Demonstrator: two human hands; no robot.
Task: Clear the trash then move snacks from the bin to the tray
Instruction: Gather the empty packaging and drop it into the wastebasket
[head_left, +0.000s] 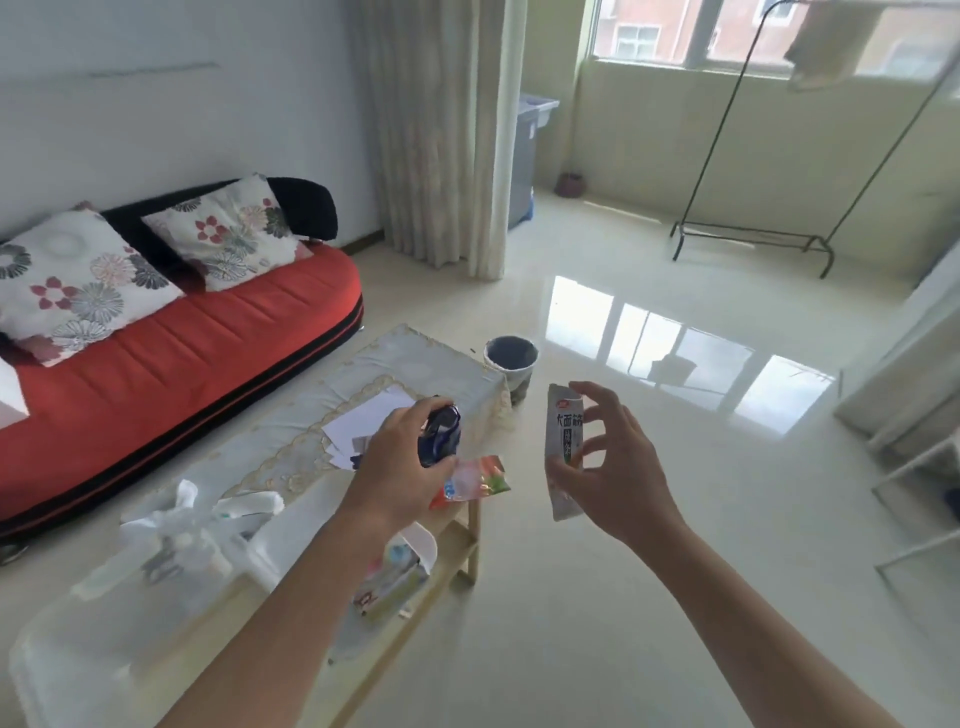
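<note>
Short of the wastebasket (511, 356), your left hand (410, 462) is clenched round a crumpled dark blue wrapper (441, 434) and also pinches a red-and-green wrapper (475, 480), which hangs below the fingers. Nearer you than the wastebasket and slightly to its right, your right hand (618, 467) holds a grey packet (565, 447) upright by its lower part, with the other fingers loosely spread. The step appears to be trash-clearing, with the snack transfer not yet begun. The next move calls for carrying both hands over the wastebasket's open mouth and letting go.

The wastebasket stands on the glossy floor (623, 571), against the far end of the cloth-covered counter (415, 358). White papers (374, 421) lie on your side of it. A translucent bin (104, 623) sits well back from it, close to you. No tray can be made out. A red sofa (208, 332) stands to the wastebasket's left and a clothes rack (753, 239) well beyond it.
</note>
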